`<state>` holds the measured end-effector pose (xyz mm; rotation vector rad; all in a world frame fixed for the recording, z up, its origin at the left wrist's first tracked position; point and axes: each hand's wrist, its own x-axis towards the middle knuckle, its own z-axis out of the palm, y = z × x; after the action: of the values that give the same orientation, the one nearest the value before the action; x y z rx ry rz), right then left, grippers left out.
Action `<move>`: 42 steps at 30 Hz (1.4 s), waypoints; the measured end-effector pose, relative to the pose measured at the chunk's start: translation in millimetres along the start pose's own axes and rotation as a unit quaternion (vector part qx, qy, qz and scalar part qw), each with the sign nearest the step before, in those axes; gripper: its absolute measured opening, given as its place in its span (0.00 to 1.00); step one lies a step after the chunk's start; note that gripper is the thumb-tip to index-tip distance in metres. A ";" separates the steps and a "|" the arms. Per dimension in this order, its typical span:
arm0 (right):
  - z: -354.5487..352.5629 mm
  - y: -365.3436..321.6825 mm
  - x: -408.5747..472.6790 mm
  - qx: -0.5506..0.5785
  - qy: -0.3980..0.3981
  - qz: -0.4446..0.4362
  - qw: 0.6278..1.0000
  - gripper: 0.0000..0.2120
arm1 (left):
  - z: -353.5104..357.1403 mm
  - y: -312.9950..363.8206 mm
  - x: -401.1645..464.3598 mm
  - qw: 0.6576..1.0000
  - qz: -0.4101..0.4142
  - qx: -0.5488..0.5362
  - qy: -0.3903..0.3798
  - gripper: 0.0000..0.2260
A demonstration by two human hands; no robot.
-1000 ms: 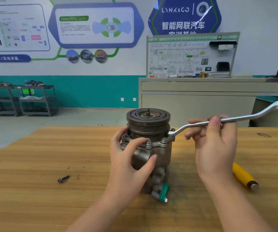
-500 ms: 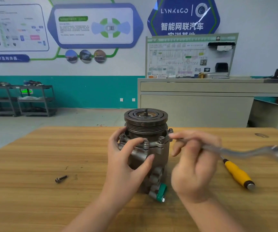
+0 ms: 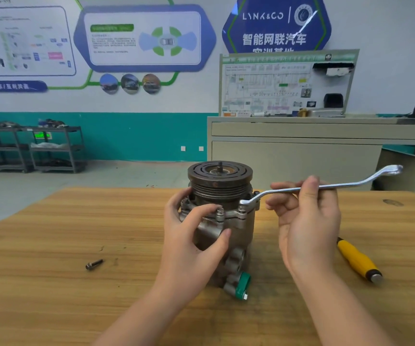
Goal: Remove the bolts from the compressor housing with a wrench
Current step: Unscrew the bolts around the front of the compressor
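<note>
The compressor (image 3: 222, 221) stands upright in the middle of the wooden surface (image 3: 51, 283), and the left hand (image 3: 191, 236) grips its body, with the thumb and the fingers curled around it just under the flange. The right hand (image 3: 306, 221) holds the shaft of the wrench (image 3: 326, 187) with curled fingers, and the ring end of the wrench sits on a bolt (image 3: 243, 206) at the right side of the flange, while the other end points to the far right edge. One loose bolt (image 3: 94, 264) lies on the surface towards the left edge, and a tool with a yellow handle (image 3: 357, 260) lies near the right edge.
</note>
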<state>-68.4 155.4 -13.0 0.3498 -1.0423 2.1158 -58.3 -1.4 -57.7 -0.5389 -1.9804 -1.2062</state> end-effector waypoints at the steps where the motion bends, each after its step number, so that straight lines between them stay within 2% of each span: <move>1: 1.0 -0.3 -4.0 -0.034 -0.015 -0.036 0.999 0.10 | -0.2 -0.7 -0.2 1.000 0.001 0.001 0.001 0.18; 4: 1.4 -3.1 -14.1 -0.132 -0.061 -0.175 0.974 0.08 | -0.1 -2.1 -0.3 1.000 0.006 0.009 0.003 0.19; 7: -0.2 2.5 -23.4 -0.192 -0.188 -0.330 0.905 0.05 | 0.0 -2.8 0.3 1.000 0.016 0.012 0.006 0.19; 9: 0.4 9.6 -30.8 -0.208 -0.240 -0.380 0.869 0.07 | -0.4 -3.1 0.3 1.000 0.019 0.010 0.006 0.19; 10: 1.4 11.2 -33.1 -0.205 -0.231 -0.386 0.869 0.07 | -0.5 -3.2 0.3 1.000 0.017 0.010 0.005 0.19; 11: 3.0 11.0 -33.3 -0.192 -0.201 -0.372 0.886 0.07 | -0.5 -3.6 0.1 1.000 0.016 0.011 0.006 0.19; 12: 4.3 10.2 -31.0 -0.164 -0.145 -0.330 0.918 0.07 | -0.2 -4.0 -0.1 1.000 0.017 0.013 0.007 0.19; 14: 4.9 7.4 -19.1 -0.077 -0.003 -0.160 0.984 0.10 | 0.2 -3.8 -0.7 1.000 0.015 0.009 0.007 0.19; 15: 3.8 5.6 -9.8 -0.016 0.036 -0.040 0.998 0.11 | 0.3 -3.3 -0.7 1.000 0.013 0.004 0.006 0.19; 17: -1.7 2.6 7.3 0.104 0.042 0.160 0.981 0.13 | 0.3 -2.7 -0.5 1.000 0.008 -0.001 0.005 0.19; 18: -4.6 1.1 13.1 0.144 0.038 0.214 0.965 0.14 | 0.4 -2.7 -0.3 1.000 0.007 0.000 0.004 0.19; 19: -7.5 -0.1 16.5 0.168 0.036 0.231 0.958 0.14 | 0.6 -2.8 -0.1 1.000 0.008 0.001 0.004 0.19; 21: -10.6 -1.2 17.7 0.180 0.046 0.198 0.963 0.13 | 0.8 -3.1 0.3 1.000 0.011 0.000 0.002 0.19; 25: -1.8 -2.8 6.0 0.073 0.044 0.082 0.993 0.11 | -2.5 -5.0 3.1 1.000 0.011 -0.004 -0.005 0.20; 28: 6.0 -0.9 -10.2 0.009 0.013 0.011 1.000 0.09 | -5.5 -7.1 4.5 1.000 0.015 -0.002 -0.009 0.20; 30: 8.0 -0.6 -19.3 -0.051 -0.008 -0.072 0.996 0.09 | -5.0 -8.1 3.7 1.000 0.016 0.000 -0.011 0.20; 32: 8.3 -2.8 -25.6 -0.122 -0.070 -0.200 0.970 0.08 | -4.1 -7.5 2.7 1.000 0.014 -0.002 -0.012 0.17; 34: 5.0 1.5 -31.6 -0.188 -0.181 -0.327 0.908 0.07 | -4.3 -6.2 2.4 1.000 0.012 -0.006 -0.011 0.16; 36: 3.0 8.1 -36.8 -0.239 -0.231 -0.386 0.860 0.10 | -4.1 -5.9 2.6 1.000 0.016 -0.009 -0.008 0.15; 37: 3.1 10.6 -39.0 -0.236 -0.226 -0.389 0.861 0.11 | -3.9 -5.8 2.5 1.000 0.016 -0.010 -0.008 0.15; 39: 6.3 11.6 -38.4 -0.157 -0.170 -0.339 0.912 0.10 | -3.8 -6.4 2.6 1.000 0.015 -0.015 -0.006 0.14; 41: 9.5 9.3 -28.8 -0.066 -0.031 -0.202 0.977 0.11 | -3.1 -7.2 2.6 1.000 0.004 -0.019 -0.007 0.15; 42: 9.0 8.0 -19.3 -0.033 0.027 -0.103 0.994 0.12 | -2.5 -7.6 2.8 1.000 0.000 -0.020 -0.008 0.15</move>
<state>-61.5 135.7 -22.0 0.3505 -0.9974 1.8933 -64.2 -7.1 -59.2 -0.5699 -1.9729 -1.2479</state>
